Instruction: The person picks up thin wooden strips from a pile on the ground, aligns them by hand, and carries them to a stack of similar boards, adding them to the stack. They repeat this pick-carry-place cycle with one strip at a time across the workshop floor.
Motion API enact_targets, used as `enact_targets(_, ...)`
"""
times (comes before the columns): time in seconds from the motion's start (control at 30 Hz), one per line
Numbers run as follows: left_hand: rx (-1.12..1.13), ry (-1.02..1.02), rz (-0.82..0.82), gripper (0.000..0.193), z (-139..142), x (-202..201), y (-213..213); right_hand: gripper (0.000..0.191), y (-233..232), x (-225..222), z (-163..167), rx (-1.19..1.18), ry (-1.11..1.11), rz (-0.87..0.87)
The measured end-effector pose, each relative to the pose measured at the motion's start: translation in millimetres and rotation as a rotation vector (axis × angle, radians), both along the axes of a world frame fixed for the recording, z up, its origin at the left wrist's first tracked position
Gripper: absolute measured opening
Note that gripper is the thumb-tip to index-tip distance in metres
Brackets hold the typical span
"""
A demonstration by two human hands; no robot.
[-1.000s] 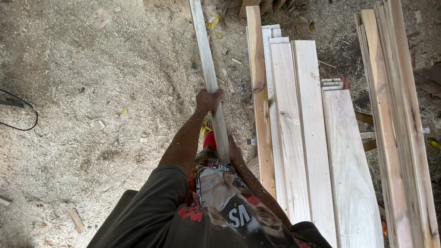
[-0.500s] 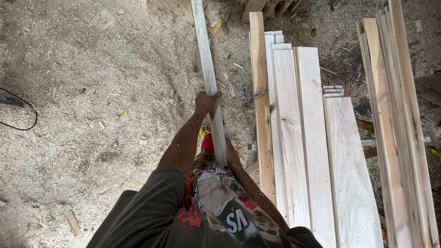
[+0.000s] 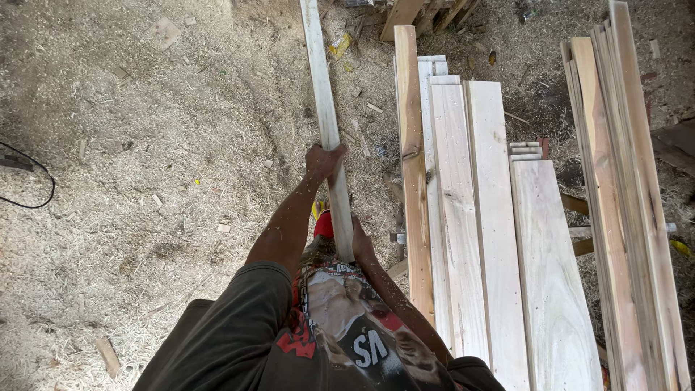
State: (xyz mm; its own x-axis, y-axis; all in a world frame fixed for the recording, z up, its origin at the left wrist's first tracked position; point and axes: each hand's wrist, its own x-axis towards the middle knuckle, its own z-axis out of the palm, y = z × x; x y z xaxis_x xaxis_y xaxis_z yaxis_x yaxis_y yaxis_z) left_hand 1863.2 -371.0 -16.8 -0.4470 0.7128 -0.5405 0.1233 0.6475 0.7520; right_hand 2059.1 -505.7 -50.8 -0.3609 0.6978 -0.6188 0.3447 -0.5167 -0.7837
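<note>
I hold a long, narrow pale wooden plank [image 3: 323, 101] that runs away from me toward the top of the view. My left hand [image 3: 323, 161] grips it partway along, arm stretched forward. My right hand [image 3: 360, 242] grips its near end close to my body. The plank hangs above a sawdust-covered floor [image 3: 145, 145], just left of a stack of planed boards [image 3: 478, 217].
Several pale boards lie side by side to my right, with a second stack of long boards [image 3: 622, 181] at the far right. A black cable [image 3: 29, 181] loops at the left edge. Wood scraps [image 3: 108, 355] and chips litter the sawdust. A red object [image 3: 323, 223] shows below the plank.
The plank and both hands have stayed almost in place; the view shifted slightly, with the plank reaching a little further toward the top.
</note>
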Motion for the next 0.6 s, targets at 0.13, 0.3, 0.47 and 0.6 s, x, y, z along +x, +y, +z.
enact_targets(0.13, 0.011, -0.032, 0.063, 0.089, -1, 1, 1, 0.112, 3, -2, 1, 0.595, 0.057, 0.233)
enact_targets(0.3, -0.011, -0.101, 0.111, 0.109, -3, 13, -20, 0.069, 13, -13, 7, -0.384, 0.025, -0.252)
enact_targets(0.47, -0.013, -0.325, 0.106, 0.103, -13, 34, -73, 0.061, 15, -21, 16, -0.115, 0.068, -0.102)
enact_targets(0.6, -0.077, -0.359, 0.014, 0.095, -27, 45, -101, 0.06, 16, -21, 19, -0.307, 0.066, -0.151)
